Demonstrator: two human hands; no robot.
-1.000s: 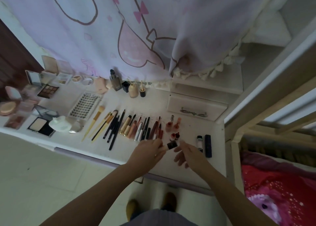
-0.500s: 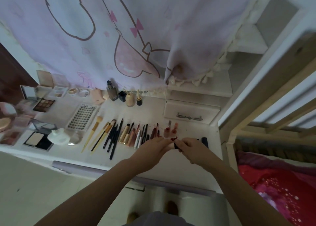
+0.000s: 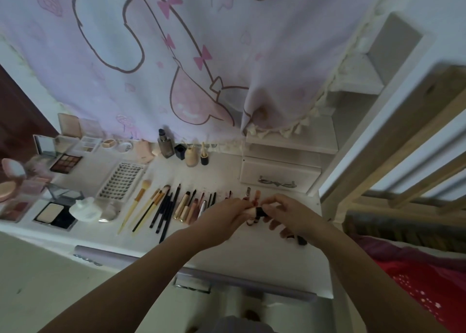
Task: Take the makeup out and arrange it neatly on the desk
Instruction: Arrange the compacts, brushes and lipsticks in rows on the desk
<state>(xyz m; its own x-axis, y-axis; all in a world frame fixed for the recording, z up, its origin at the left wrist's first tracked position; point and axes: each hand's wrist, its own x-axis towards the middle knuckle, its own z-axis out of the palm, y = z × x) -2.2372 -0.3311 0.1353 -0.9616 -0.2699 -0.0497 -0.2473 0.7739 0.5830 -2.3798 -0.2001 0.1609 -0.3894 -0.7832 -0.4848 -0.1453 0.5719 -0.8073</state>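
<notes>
Presently both hands meet above the right part of the white desk. Left hand and right hand pinch one small lipstick-like tube with a pale body and black cap between them: left fingertips closed on the pale end, right fingertips closed on the black end. Tube held level, just above the desk surface. Right hand's lower fingers hang loosely curled.

Row of makeup lies on the desk, left of the hands: yellow-handled brushes, black slim pencils and brushes, gold-cased lipstick tubes. Small reddish tubes show just behind the hands; exact count unclear.

Further left: false-lash tray with rows of dark lashes, open brown eyeshadow palette, black compact with pale powder pan, white puff-shaped object.

Back edge: dark glass foundation bottle, beige bottle, both upright under a pink cartoon-printed curtain. White drawer with bow-shaped handle sits at right rear.
</notes>
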